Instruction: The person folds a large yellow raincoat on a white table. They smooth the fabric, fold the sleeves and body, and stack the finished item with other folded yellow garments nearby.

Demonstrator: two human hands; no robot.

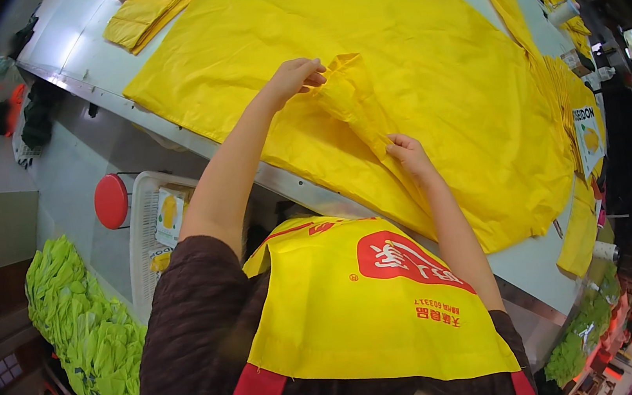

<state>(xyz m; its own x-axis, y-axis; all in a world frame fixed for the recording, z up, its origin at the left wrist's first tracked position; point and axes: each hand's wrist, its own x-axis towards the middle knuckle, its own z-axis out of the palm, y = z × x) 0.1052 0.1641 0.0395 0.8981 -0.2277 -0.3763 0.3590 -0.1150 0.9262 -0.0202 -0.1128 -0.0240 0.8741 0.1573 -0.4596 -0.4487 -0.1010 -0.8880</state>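
A large yellow raincoat [440, 48] of thin, slightly shiny fabric is spread over the table in front of me. One sleeve [355, 98] stands raised from it, with its open end toward the far left. My left hand [294, 80] has its fingers curled at the edge of that open end. Lower down and to the right, my right hand [411, 157] pinches the sleeve's edge between thumb and fingers. Wrinkles run along the fabric between both hands.
Folded yellow pieces [151, 11] lie at the table's far left. More folded yellow garments [569, 103] and a thread spool [563, 12] line the right side. Below the left edge are a red stool [110, 201], a white basket [146, 250] and a lime-green fabric heap [83, 329].
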